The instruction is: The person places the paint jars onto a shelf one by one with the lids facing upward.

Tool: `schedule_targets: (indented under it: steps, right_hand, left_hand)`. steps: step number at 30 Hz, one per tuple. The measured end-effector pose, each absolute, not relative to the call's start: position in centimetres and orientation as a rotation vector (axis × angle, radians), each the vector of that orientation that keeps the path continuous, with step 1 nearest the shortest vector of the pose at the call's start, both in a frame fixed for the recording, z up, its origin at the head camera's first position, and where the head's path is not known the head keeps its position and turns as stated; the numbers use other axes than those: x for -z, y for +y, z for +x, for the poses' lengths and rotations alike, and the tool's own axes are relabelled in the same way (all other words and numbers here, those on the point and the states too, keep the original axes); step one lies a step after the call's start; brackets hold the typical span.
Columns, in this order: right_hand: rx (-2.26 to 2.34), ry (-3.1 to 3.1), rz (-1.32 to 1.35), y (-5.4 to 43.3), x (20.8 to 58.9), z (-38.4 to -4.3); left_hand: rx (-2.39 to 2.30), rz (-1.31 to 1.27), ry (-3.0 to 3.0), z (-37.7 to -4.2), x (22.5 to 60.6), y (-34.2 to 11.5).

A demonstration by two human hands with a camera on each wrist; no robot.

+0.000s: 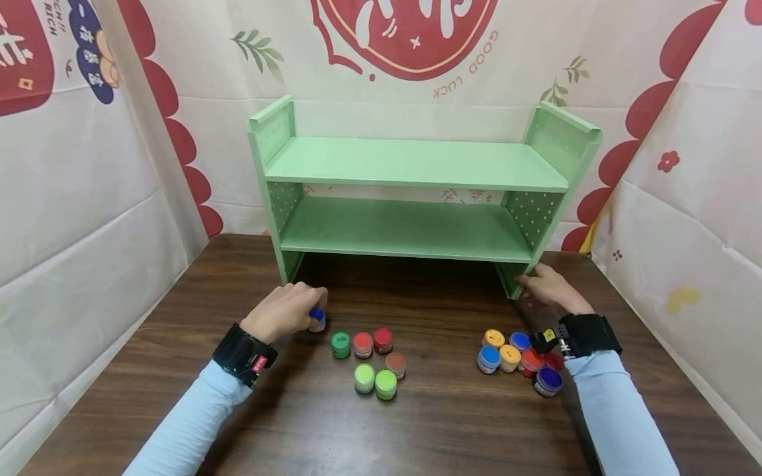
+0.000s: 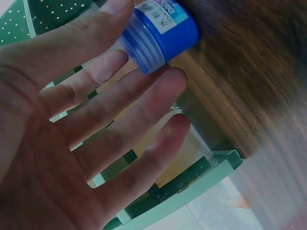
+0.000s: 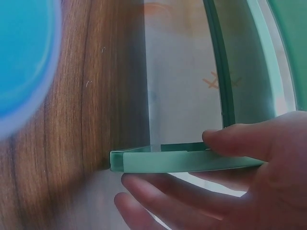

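Observation:
My left hand (image 1: 286, 311) pinches a small blue paint jar (image 1: 318, 319) at the tabletop, just in front of the shelf's left foot. In the left wrist view this jar (image 2: 165, 31) shows a printed label and a clear rim; the thumb and index finger are at the rim, the other fingers stretch out loosely. A light green two-tier shelf (image 1: 405, 228) stands at the back of the table. My right hand (image 1: 549, 287) grips its right side panel low down. In the right wrist view the thumb lies on one side of the panel edge (image 3: 192, 161), fingers on the other.
Near the middle stand several paint jars: dark green (image 1: 340, 344), reds (image 1: 383, 339), brown (image 1: 395, 363) and light greens (image 1: 385, 384). By the right wrist, yellow (image 1: 510, 357), blue (image 1: 488, 359), red (image 1: 530, 362) and purple (image 1: 548, 381) ones cluster. Printed cloth (image 1: 89, 198) encloses the table.

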State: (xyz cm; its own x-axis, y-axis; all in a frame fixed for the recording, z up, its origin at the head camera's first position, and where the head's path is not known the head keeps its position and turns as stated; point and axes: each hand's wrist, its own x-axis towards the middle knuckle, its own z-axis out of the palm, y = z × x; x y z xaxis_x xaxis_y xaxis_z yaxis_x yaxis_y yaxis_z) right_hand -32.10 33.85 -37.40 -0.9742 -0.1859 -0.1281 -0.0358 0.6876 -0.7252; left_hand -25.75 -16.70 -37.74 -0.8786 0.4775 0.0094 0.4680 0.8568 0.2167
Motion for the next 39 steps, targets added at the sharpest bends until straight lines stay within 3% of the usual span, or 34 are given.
schedule_targets:
  steps: [28,39]
  right_hand:
    - [1.122,2.753,-0.195,33.5,37.4,-32.4]
    - [1.077,2.762,-0.221,33.9,37.4,-32.4]
  left_hand:
    - [-0.383,0.913,3.0,-25.9,37.5,-17.2]
    - [-0.551,1.016,3.032,-26.7,34.0,-18.1]
